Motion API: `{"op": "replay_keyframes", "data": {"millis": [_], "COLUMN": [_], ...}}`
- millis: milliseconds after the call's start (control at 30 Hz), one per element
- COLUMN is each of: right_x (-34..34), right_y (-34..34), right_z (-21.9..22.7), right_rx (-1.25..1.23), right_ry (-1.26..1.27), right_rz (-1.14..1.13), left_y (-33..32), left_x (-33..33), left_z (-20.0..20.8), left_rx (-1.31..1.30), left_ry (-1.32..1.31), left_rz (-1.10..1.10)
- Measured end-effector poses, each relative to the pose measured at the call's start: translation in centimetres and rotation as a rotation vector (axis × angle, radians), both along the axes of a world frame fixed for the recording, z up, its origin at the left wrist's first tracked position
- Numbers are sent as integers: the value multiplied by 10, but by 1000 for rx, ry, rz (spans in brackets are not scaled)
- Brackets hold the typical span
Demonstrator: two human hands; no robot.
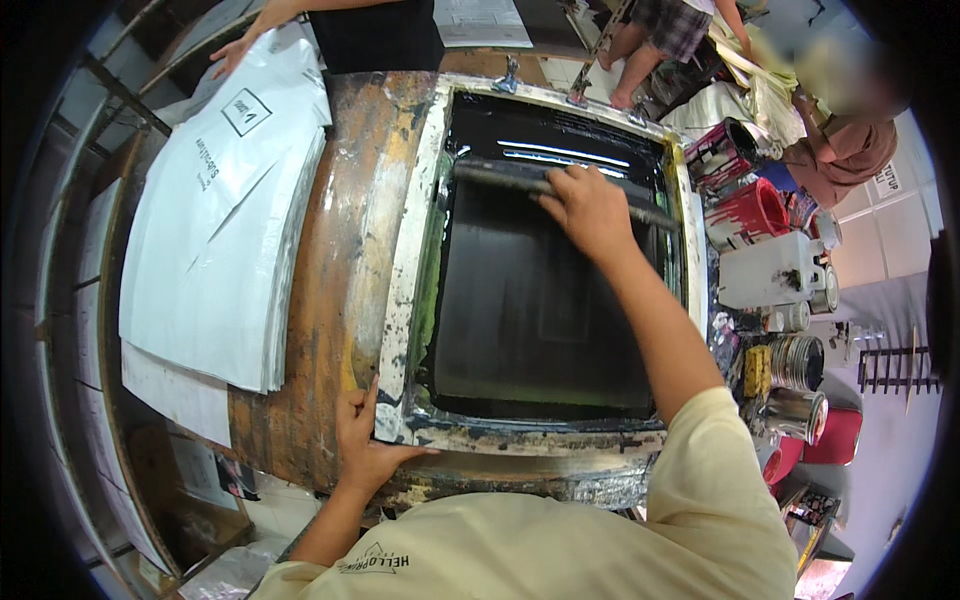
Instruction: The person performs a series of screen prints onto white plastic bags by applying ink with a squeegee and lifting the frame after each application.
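Observation:
A screen-printing frame (398, 330) with a pale, ink-stained rim lies flat before me. Its dark mesh (535, 330) carries glossy black ink (540, 125) along the far end. My right hand (590, 208) is closed over a long, dark squeegee (500, 178), which spans the mesh near that ink. At the near left corner of the frame is my left hand (368, 440). Its index finger points up along the frame's side and its thumb stretches along the near edge, touching the corner. The fingers curled beneath that hand are partly hidden.
A stack of white plastic bags (220, 230) lies left on the worn wooden table (330, 290). A co-worker's hand (235, 50) touches its far end. Hinge clamps (508, 75) stand behind the frame. Ink-smeared buckets (755, 215), a white jerrycan (765, 270) and cans line the right side.

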State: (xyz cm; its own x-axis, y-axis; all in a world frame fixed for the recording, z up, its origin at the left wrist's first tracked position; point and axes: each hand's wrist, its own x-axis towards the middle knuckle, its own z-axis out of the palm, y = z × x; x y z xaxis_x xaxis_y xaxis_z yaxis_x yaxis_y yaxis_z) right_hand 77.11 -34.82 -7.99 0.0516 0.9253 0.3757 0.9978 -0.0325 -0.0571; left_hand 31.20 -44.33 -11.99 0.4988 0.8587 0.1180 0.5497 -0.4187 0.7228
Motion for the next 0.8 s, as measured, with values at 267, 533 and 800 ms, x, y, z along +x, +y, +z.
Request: {"op": "replay_keyframes", "data": {"millis": [267, 533, 800], "right_x": [60, 0, -140], "right_y": [55, -23, -208], "right_z": [44, 13, 55], "right_rx": [-167, -131, -312], "right_ry": [44, 5, 120], "right_rz": [125, 33, -10], "left_y": [-5, -8, -9], "left_x": [2, 3, 8], "left_z": [-5, -14, -7], "left_rx": [-117, -39, -18], "left_ry": [-155, -223, -258], "left_rz": [30, 41, 46]}}
